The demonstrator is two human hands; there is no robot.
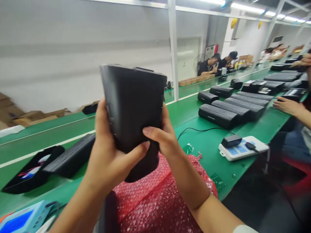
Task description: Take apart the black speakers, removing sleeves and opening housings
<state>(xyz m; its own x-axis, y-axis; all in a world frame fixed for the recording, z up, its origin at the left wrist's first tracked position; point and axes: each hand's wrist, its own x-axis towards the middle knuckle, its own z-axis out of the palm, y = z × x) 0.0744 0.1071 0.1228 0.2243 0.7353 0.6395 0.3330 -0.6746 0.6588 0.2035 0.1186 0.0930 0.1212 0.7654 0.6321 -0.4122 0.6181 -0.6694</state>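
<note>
A black plastic speaker-like housing (136,106) is held up before me, tilted, its smooth side facing me. My left hand (109,149) grips its left edge, the thumb lying across the lower face. On the opposite edge my right hand (164,134) is closed, its thumb also pressed on the face. The fingers behind the housing are hidden. Below it, red bubble wrap (160,200) lies bunched on the green bench (194,136), with part of another dark object beside it at the lower left.
A white power strip (245,149) with a black adapter (231,141) sits at right. Several black housings (217,115) line the bench behind it. An open black shell (34,170) with wires and a blue-screened device (19,220) are at left. A co-worker's hand (288,105) is at far right.
</note>
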